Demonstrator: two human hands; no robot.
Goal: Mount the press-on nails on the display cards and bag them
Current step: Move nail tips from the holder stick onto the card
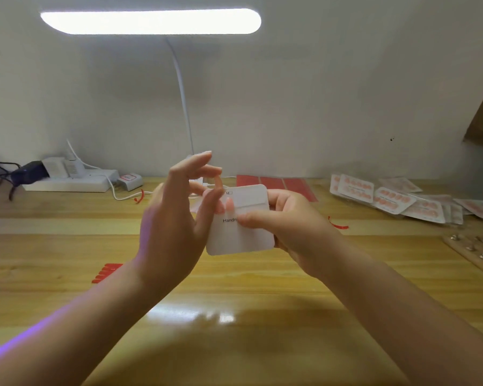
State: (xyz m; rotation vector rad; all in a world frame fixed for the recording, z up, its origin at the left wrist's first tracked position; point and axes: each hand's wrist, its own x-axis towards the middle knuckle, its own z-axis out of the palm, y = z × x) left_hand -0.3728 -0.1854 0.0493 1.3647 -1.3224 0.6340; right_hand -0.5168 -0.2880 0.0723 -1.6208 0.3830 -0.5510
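Note:
A white display card [246, 235] with black print is held up above the wooden table [234, 316]. My right hand [285, 229] grips it from the right, thumb across its front. My left hand [179, 215] is at the card's left edge, its thumb and a fingertip pinching a pale pink press-on nail [229, 203] against the card's strip. The other left fingers are spread upward. A red strip of nails [106, 273] lies on the table to the left.
Several bagged cards with pink nails [388, 199] are piled at the back right. Red sheets [276, 183] lie at the back centre. A power strip with plugs [67, 179] sits back left. A lamp [151, 20] hangs overhead. A wooden board with metal studs [477, 249] is at the right edge.

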